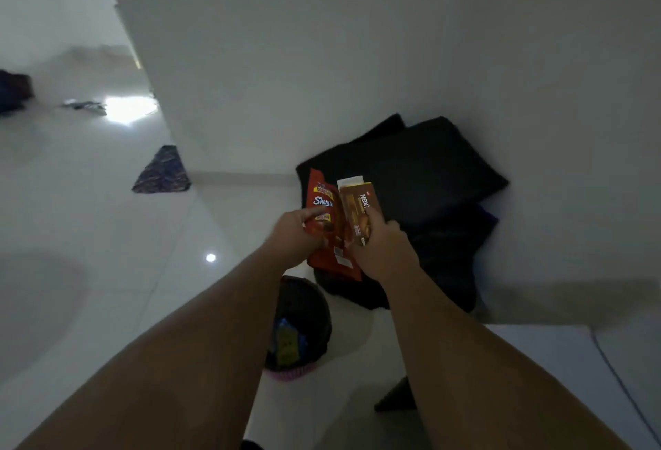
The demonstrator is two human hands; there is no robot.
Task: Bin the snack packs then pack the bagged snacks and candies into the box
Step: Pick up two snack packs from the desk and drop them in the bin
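My left hand [294, 237] grips a red snack bag [323, 199] with white lettering, held upright in front of me. Beside it, my right hand [384, 246] holds a brown snack box [354, 204] with its top flap open. The two packs touch side by side. Below my hands, on the floor, stands a dark bin [311, 306] with a pink rim; blue and yellow wrappers lie inside it. No packing box is in view.
A black bag or cushion pile [422, 170] leans against the white wall behind the packs. A patterned cloth [162, 172] lies on the glossy white floor at the left. A white tabletop edge [572, 360] is at lower right.
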